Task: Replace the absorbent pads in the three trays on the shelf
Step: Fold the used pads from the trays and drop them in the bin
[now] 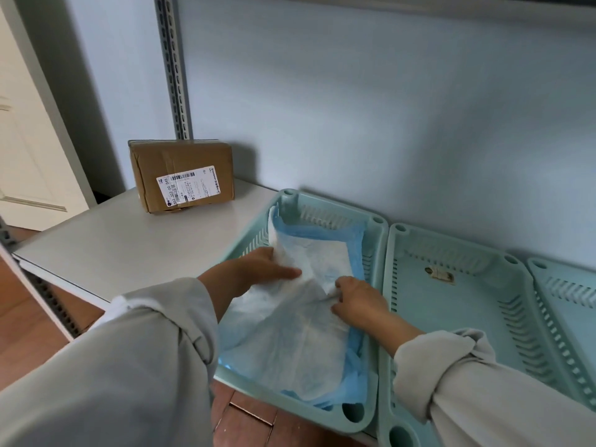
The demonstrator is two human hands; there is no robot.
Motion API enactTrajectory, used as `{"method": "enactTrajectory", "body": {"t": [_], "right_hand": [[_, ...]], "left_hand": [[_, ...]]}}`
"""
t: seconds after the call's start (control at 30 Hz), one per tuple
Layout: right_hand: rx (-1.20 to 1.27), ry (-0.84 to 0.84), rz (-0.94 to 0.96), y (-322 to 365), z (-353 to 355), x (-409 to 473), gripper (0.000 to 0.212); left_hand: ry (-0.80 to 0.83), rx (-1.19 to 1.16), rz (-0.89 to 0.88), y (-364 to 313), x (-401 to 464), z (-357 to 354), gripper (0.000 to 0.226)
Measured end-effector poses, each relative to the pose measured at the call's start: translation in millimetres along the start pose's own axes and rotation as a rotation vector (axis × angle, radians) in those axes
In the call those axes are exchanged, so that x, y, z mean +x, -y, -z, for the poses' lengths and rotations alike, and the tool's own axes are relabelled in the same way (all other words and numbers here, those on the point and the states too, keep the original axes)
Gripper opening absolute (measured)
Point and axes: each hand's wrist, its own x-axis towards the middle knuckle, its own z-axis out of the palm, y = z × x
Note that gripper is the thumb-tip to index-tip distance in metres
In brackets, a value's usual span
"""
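Observation:
Three pale green slotted trays stand side by side on the shelf. The left tray (377, 240) holds a white absorbent pad (290, 343) with a blue backing, rumpled and partly folded. My left hand (261, 269) grips the pad's left fold near the tray's middle. My right hand (358, 298) pinches the pad a little to the right. The middle tray (451, 317) has no pad, only a small sticker on its floor. Of the right tray (567, 295) just the left part shows, with no pad visible.
A taped cardboard box (182, 175) with a shipping label sits at the back left of the white shelf (106, 246). A slotted metal upright (174, 66) rises behind it. Wooden floor lies below the shelf's front edge.

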Motion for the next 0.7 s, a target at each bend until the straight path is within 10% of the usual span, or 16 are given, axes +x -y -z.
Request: {"method": "enactTrajectory", "body": {"t": [0.1,0.2,0.33,0.57,0.7], "right_hand": [[-0.055,-0.035,0.017,0,-3,-1,0.026],[0.037,-0.157,0.070,-1,-3,-1,0.021],[0.703,-0.312,-0.101,0,6,3,0.032],[1.589,0.103,-0.539,-3,27,5,0.083],[1.576,-0.113,-0.578,-11,37,0,0.031]], "left_hand": [[0.114,0.174,0.086,6,-3,-4,0.080],[-0.089,0.103,-0.034,1,-4,-14,0.052],[-0.235,-0.060,-0.106,-5,-6,-1,0.039],[-0.174,-0.114,-0.153,-11,-21,16,0.041],[-0.407,-0.008,-0.114,-11,-27,21,0.041]]}}
